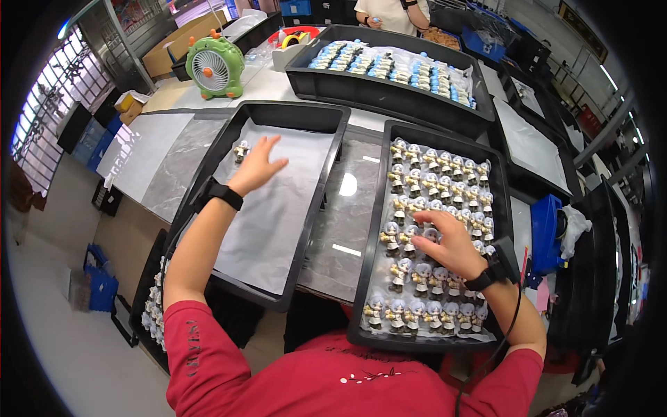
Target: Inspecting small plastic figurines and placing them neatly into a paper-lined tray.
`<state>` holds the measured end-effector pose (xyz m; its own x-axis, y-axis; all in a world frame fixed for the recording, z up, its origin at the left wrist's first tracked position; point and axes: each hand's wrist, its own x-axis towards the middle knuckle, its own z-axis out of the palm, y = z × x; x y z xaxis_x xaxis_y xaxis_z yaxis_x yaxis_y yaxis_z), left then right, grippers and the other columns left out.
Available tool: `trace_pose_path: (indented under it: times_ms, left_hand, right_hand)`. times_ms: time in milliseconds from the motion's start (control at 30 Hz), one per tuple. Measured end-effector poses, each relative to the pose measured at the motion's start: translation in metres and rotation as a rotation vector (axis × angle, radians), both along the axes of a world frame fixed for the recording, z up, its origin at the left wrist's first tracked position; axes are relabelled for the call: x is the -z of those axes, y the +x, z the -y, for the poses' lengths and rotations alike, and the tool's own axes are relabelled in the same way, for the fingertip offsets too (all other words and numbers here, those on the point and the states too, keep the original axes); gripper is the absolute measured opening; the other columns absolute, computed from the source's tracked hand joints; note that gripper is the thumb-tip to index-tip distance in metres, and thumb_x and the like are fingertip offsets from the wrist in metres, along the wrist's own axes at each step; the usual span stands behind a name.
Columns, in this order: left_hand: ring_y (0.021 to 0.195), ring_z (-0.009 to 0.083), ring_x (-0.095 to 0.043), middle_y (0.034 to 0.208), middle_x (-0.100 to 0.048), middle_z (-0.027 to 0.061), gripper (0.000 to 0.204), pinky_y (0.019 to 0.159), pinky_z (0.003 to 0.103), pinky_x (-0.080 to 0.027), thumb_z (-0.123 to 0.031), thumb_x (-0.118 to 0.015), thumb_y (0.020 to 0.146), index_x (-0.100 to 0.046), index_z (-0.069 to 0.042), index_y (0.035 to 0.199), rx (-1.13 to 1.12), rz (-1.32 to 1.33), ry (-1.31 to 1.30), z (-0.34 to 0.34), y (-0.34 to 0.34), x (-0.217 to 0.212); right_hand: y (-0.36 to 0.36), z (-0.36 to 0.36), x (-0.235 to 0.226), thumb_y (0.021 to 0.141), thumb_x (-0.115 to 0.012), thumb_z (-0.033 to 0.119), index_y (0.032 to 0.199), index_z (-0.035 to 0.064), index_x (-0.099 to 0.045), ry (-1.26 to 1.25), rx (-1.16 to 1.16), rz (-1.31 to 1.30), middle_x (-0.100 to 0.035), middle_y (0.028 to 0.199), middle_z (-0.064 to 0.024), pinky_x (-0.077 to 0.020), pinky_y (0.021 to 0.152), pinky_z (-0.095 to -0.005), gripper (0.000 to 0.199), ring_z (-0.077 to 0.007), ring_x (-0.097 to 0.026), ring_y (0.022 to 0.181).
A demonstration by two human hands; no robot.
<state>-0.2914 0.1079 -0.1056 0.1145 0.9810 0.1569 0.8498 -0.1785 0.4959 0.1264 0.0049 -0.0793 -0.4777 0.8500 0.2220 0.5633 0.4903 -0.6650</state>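
My left hand (256, 169) hovers over the left black tray (300, 260), its fingers spread and nothing in them. One small figurine (241, 151) with pale hair stands on the white liner near that tray's far left corner, just beyond the hand. Over the right black tray (381, 174), my right hand (450, 244) is low among the figurines, with thumb and fingers curved and apart. Rows of matching figurines (422, 276) with pale hair and light clothing fill this tray. A figurine (431, 233) shows between thumb and fingers; contact is hard to make out.
Behind the trays stand a green animal-shaped fan (215, 66) and a large black tray (389, 89) of blue-and-white pieces. A person (392, 15) is at the far side. Further trays (535, 149) line the right; a blue bin (547, 233) sits beside my right arm.
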Motion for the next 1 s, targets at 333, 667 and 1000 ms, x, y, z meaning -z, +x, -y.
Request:
trace_pose_path:
  times_ms: [333,667,1000]
  left_hand:
    - [0.113,0.0116,-0.045,0.124,-0.047,0.0012,0.043,0.094,0.031,-0.037,-0.016,-0.058,0.089,-0.044,-0.012,0.129,0.328,1.266,-0.641,0.093,0.149,-0.097]
    - [0.112,0.0129,-0.046,0.135,-0.035,0.01,0.068,0.095,0.028,-0.039,-0.004,-0.057,0.087,-0.02,-0.007,0.144,0.433,1.294,-0.862,0.121,0.186,-0.068]
    - [0.1,0.0095,-0.052,0.116,-0.05,0.0051,0.059,0.087,0.027,-0.046,0.001,-0.059,0.084,-0.035,-0.007,0.137,0.471,1.248,-0.741,0.124,0.216,-0.054]
  right_hand:
    - [-0.037,-0.004,0.017,0.062,-0.076,0.03,0.119,0.0047,-0.048,0.225,-0.178,0.38,-0.055,0.109,-0.0111,-0.0322,0.09,-0.0387,0.068,-0.0286,-0.049,0.103]
    - [-0.014,0.025,-0.022,0.061,-0.083,0.013,0.136,0.0038,-0.03,0.245,-0.141,-0.19,-0.052,0.123,-0.0139,-0.0396,0.097,-0.0369,0.092,-0.0244,-0.051,0.114]
    - [-0.009,0.029,-0.024,0.061,-0.082,0.013,0.132,0.0053,-0.037,0.232,-0.118,-0.235,-0.049,0.126,-0.0119,-0.041,0.094,-0.0359,0.084,-0.0256,-0.05,0.11]
